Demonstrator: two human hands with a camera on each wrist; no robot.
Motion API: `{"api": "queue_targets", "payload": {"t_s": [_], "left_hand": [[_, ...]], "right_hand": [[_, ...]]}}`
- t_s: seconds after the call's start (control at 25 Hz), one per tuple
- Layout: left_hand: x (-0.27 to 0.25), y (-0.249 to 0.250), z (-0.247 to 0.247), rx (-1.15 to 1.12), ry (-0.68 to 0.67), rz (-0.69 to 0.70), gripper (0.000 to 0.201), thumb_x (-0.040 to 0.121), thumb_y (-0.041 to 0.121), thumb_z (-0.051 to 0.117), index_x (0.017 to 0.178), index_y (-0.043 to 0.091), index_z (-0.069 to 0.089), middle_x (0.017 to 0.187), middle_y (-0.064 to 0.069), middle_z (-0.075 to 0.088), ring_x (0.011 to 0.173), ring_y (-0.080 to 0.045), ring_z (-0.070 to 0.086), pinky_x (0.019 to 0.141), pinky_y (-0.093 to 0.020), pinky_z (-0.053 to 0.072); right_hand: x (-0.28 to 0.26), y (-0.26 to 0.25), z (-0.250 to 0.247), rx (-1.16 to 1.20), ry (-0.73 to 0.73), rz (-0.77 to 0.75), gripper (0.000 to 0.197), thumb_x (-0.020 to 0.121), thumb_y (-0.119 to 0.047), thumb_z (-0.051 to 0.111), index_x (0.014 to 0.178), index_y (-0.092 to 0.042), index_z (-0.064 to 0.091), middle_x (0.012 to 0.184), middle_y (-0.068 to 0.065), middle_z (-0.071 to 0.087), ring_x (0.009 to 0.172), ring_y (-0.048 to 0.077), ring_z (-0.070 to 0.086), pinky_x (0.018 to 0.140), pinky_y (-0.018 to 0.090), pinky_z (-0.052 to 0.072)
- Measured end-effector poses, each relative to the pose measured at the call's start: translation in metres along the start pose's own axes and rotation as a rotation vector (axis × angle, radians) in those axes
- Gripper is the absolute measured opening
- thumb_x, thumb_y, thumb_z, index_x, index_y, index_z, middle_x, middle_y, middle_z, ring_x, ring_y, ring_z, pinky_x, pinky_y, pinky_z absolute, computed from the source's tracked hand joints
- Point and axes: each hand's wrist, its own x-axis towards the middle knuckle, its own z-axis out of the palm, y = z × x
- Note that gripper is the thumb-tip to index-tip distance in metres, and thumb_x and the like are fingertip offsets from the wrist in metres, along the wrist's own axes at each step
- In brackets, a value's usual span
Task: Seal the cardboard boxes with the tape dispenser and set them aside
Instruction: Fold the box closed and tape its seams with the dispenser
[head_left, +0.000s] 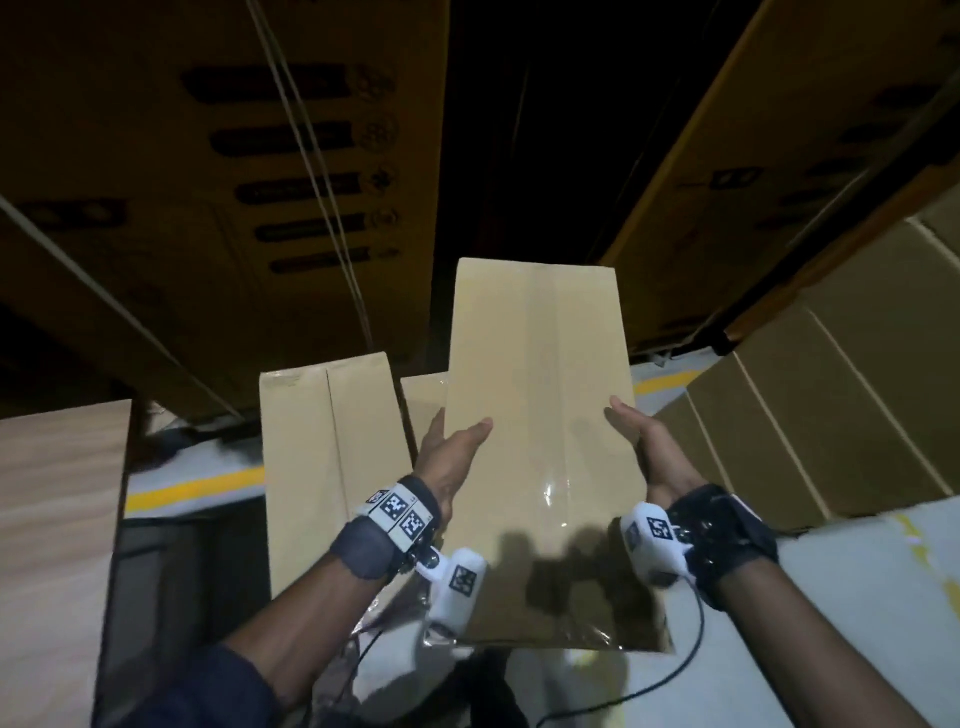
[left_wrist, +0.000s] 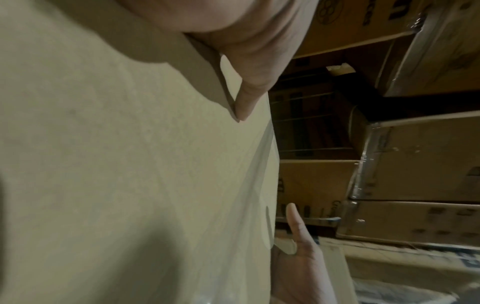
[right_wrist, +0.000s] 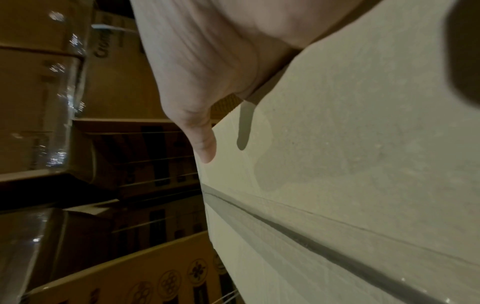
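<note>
Held in the air ahead of the chest: one taped cardboard box (head_left: 540, 415), clasped between the left hand (head_left: 452, 457) and the right hand (head_left: 644, 452), palms flat on opposite side walls, thumbs over the top face, fingers hidden behind the box, clear tape (head_left: 545, 467) glossy along the centre seam. Judged light and stiff, slick on the tape, hence best taken by the bare side walls near the middle. Counted beyond it: two more small boxes, one to the left (head_left: 322, 441) and one partly hidden (head_left: 423, 400), large stacked cartons (head_left: 208, 156) behind; no tape dispenser in view.
</note>
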Motion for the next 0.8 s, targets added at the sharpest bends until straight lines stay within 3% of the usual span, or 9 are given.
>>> {"api": "queue_targets", "payload": {"t_s": [0.12,0.2,0.32,0.48,0.6,0.8], "left_hand": [[0.019,-0.005,0.035,-0.024,0.181,-0.048,0.065,0.092,0.042,0.074,0.149,0.031,0.046,0.141,0.003,0.058,0.115,-0.020,0.053,0.098,-0.036,0.038],[0.031,-0.014,0.044,0.013,0.320,-0.097,0.073,0.092,0.046,0.073,0.155,0.032,0.038,0.146,-0.001,0.053,0.126,-0.030,0.053,0.102,-0.042,0.039],[0.056,-0.023,0.044,0.140,0.440,-0.120,0.081,0.092,0.053,0.069,0.158,0.029,0.029,0.155,-0.007,0.047,0.137,-0.036,0.048,0.103,-0.041,0.041],[0.101,-0.053,0.025,0.224,0.498,-0.151,0.090,0.089,0.062,0.068,0.160,0.027,0.024,0.158,-0.012,0.043,0.140,-0.039,0.046,0.109,-0.046,0.041],[0.129,-0.075,0.015,0.240,0.497,-0.159,0.092,0.088,0.062,0.069,0.160,0.025,0.024,0.156,-0.014,0.045,0.139,-0.039,0.046,0.111,-0.046,0.042],[0.153,-0.108,0.006,0.246,0.524,-0.142,0.093,0.087,0.058,0.072,0.160,0.025,0.024,0.155,-0.015,0.046,0.139,-0.036,0.047,0.112,-0.041,0.042]], "right_hand": [[0.074,-0.013,-0.022,-0.053,-0.062,0.022,0.072,0.072,-0.065,0.081,0.134,-0.031,0.067,0.140,0.000,0.064,0.130,0.025,0.058,0.113,0.051,0.038],[0.128,-0.004,-0.032,-0.118,-0.128,0.035,0.082,0.065,-0.076,0.080,0.136,-0.040,0.063,0.147,-0.009,0.058,0.141,0.020,0.047,0.119,0.053,0.029],[0.165,0.007,-0.019,-0.179,-0.192,0.062,0.097,0.062,-0.084,0.075,0.147,-0.043,0.051,0.157,-0.015,0.042,0.152,0.017,0.027,0.124,0.054,0.015],[0.181,0.017,0.013,-0.271,-0.177,0.067,0.097,0.085,-0.074,0.061,0.162,-0.034,0.018,0.168,-0.009,0.019,0.155,0.020,0.014,0.124,0.054,0.010],[0.214,0.034,0.021,-0.275,-0.161,0.087,0.089,0.094,-0.065,0.056,0.164,-0.030,0.012,0.170,-0.006,0.013,0.156,0.021,0.012,0.123,0.049,0.010],[0.243,0.062,0.025,-0.238,-0.172,0.082,0.093,0.094,-0.062,0.060,0.164,-0.029,0.007,0.171,-0.002,0.010,0.157,0.023,0.011,0.124,0.048,0.012]]}}
